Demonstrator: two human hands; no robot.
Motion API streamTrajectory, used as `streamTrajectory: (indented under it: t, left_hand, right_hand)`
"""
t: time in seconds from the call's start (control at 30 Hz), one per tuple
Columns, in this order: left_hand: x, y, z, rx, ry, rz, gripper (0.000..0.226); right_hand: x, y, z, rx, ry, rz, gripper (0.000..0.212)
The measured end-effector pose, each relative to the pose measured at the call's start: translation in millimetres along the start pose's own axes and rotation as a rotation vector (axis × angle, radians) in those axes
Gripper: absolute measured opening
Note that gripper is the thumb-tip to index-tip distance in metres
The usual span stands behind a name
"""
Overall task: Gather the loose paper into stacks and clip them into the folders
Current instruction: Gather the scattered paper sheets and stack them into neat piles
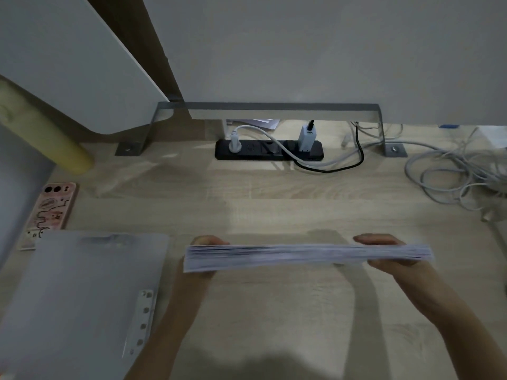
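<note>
Paper stack [307,255] stands on edge in front of me, top edge up to the camera, over the middle of the desk [274,319]. Cannot tell whether its lower edge touches the wood.

My left hand [200,273] grips the left end and my right hand [395,266] the right end. On both, the fingers curl over the far face with the heel of the hand on the near face.

Handling: thick bundle, so some weight. Stiff as a block while clamped, floppy and prone to fanning once pressure eases. Sheets are smooth and likely to slide on each other, and the left end looks slightly splayed. Best hold is at both short ends, squeezing the faces.

Folder [82,283] lies flat just left of the stack, its punched strip [141,322] on the near right edge. Nothing is clipped in yet.

Phone [52,209] sits beyond the folder. Power strip [269,150] and loose cables [452,174] lie at the back.
</note>
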State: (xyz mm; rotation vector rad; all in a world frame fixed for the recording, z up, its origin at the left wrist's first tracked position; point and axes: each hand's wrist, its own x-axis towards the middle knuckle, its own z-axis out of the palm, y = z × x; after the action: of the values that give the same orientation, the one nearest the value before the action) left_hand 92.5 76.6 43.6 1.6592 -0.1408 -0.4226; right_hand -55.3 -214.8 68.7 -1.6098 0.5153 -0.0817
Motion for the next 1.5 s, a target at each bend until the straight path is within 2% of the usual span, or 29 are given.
streamTrajectory:
  t: [0.03,0.1,0.13,0.17,0.2,0.23,0.27,0.33,0.5,0.6,0.67,0.7,0.77,0.8,0.87,0.93,0.97,1.0,1.1,1.13,1.23,1.3,1.4,1.5]
  left_hand:
    - [1,-5,-2,-0.012,-0.022,-0.027,0.026]
    - [6,-13,-5,-0.031,-0.005,-0.07,0.007]
    - [7,-12,-5,0.001,0.013,-0.055,0.014]
    - [7,-12,-5,0.039,0.014,-0.02,0.007]
    - [8,-10,-5,0.061,0.012,-0.002,0.011]
    - [8,-9,-5,0.089,0.019,0.007,0.024]
    - [8,-9,-6,0.086,0.021,-0.024,0.026]
    - [9,-14,-9,0.051,0.028,-0.103,0.012]
    - [19,-11,-10,0.073,0.063,-0.189,0.021]
    - [28,-1,-16,0.071,-0.031,-0.195,0.02]
    - [32,4,-22,0.024,-0.138,-0.298,0.019]
    - [32,6,-26,0.002,-0.203,-0.372,0.022]
    - [29,5,-31,-0.115,-0.292,-0.547,0.035]
    - [23,5,-32,-0.199,-0.291,-0.612,0.037]
    - [13,-3,-37,-0.395,-0.193,-0.653,0.05]
    - [4,-13,-36,-0.733,-0.096,-0.674,0.071]
    - [0,-15,-32,-0.798,-0.058,-0.676,0.076]
    - [-3,-18,-24,-0.775,-0.039,-0.657,0.072]
    - [-12,-17,15,-0.442,0.038,-0.559,0.032]
    - [-15,-13,27,-0.361,0.068,-0.523,0.028]
    - [-16,2,40,-0.235,0.206,-0.314,0.026]
    - [-15,15,39,-0.217,0.126,-0.145,0.03]
    - [-15,33,36,-0.273,-0.008,0.005,0.045]
    - [-16,49,37,-0.273,-0.053,0.119,0.042]
  right_hand:
    - [1,-1,1,-0.008,-0.009,0.03,0.024]
    - [3,2,-1,-0.028,-0.033,0.017,0.025]
    - [4,4,-3,-0.02,-0.01,0.012,0.025]
    - [3,0,-1,-0.012,0.009,0.009,0.023]
    - [2,-3,0,-0.009,0.011,-0.002,0.026]
    - [1,-4,1,-0.012,0.012,-0.008,0.04]
    - [1,-4,2,-0.021,0.015,-0.002,0.054]
    - [1,1,4,-0.014,0.03,0.056,0.067]
    - [13,-6,4,0.003,0.079,0.134,0.061]
    - [14,-17,7,-0.012,0.081,0.168,0.062]
    - [11,-20,10,-0.003,0.092,0.197,0.063]
    - [9,-20,12,0.036,0.087,0.228,0.053]
    - [4,-15,16,0.144,0.103,0.319,0.03]
    - [0,-11,19,0.193,0.126,0.371,0.026]
    - [-9,0,26,0.301,0.179,0.457,0.028]
    - [-18,11,37,0.417,0.236,0.476,0.033]
    - [-23,17,43,0.467,0.261,0.467,0.032]
    - [-27,22,51,0.515,0.28,0.453,0.031]
    - [-41,33,75,0.641,0.295,0.438,0.038]
    - [-45,36,82,0.681,0.29,0.447,0.043]
    - [-56,37,82,0.751,0.265,0.482,0.047]
    - [-58,32,68,0.72,0.237,0.483,0.048]
    - [-54,13,42,0.615,0.136,0.451,0.044]
    - [-42,-12,29,0.426,0.08,0.35,0.039]
